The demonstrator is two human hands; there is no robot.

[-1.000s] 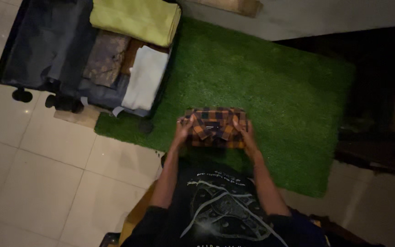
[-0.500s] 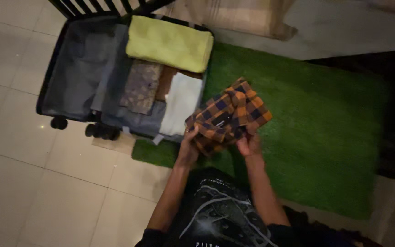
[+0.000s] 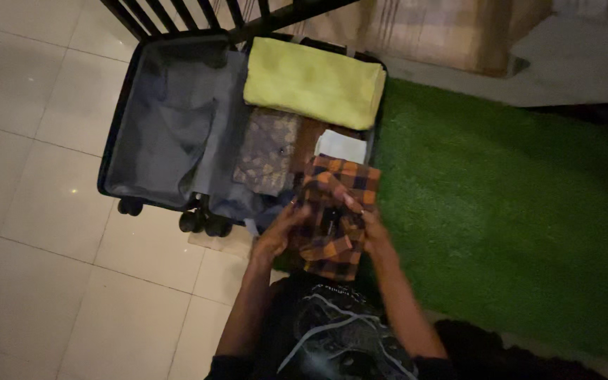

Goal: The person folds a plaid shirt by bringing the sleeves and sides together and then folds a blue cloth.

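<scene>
Both hands, left [image 3: 276,236] & right [image 3: 369,229], grip 1 plaid shirt [image 3: 332,211]; beyond them 1 suitcase [image 3: 117,127] w/ 3 folded items, white one mostly hidden.

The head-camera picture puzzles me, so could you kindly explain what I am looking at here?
The camera sits on a person's head and looks down, so the two bare arms are the wearer's own. The left hand and right hand both grip a folded orange checked shirt at the near edge of an open suitcase. Packed inside lie a yellow-green bundle, a patterned cloth and a white cloth. The suitcase stands on pale floor tiles, beside a green mat.
</scene>
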